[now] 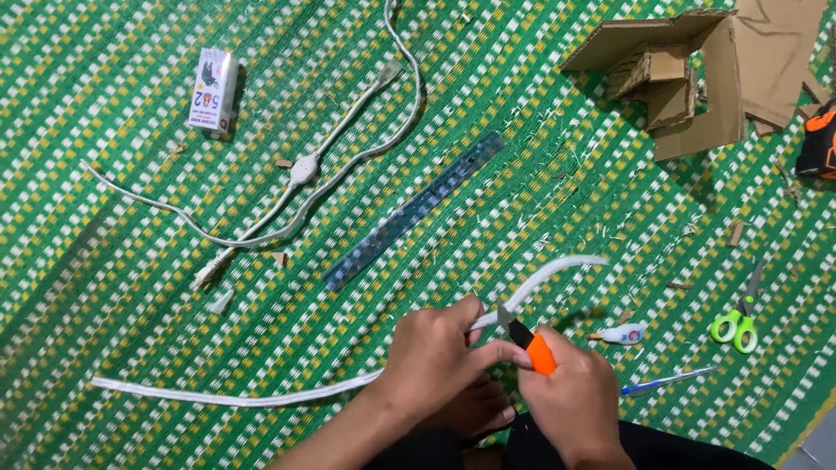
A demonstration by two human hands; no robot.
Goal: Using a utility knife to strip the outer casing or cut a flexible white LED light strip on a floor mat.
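**Two hands, a utility knife and a white strip over a green mat**

The left hand (435, 352) is closed round a long white flexible strip (261, 396), fingers curled over it and the thumb stretched out toward the blade. The right hand (575, 396) is shut in a fist on an orange-handled utility knife (527, 341), whose dark blade meets the strip just beside the left thumb. From the left hand the strip trails away to the left across the mat, and its short free end curves up and to the right past the blade.

Just right of the knife lies a small white tube (620, 333) with a blue-and-red label, and below it a blue pen (666, 381). Further right sit green-handled scissors (738, 318). A dark blue ruler (414, 211) lies diagonally above the hands. Left of it runs a white cable with an inline switch (304, 168), looping toward the top edge. A small upright white box (213, 91) with red, blue and dark printing stands near the top left, well apart from the hands. Folded brown cardboard pieces (697, 74) lie at the top right, with an orange-and-black object (820, 139) cut off at the right edge. Everything rests on a woven green mat (104, 305) flecked with white and yellow.
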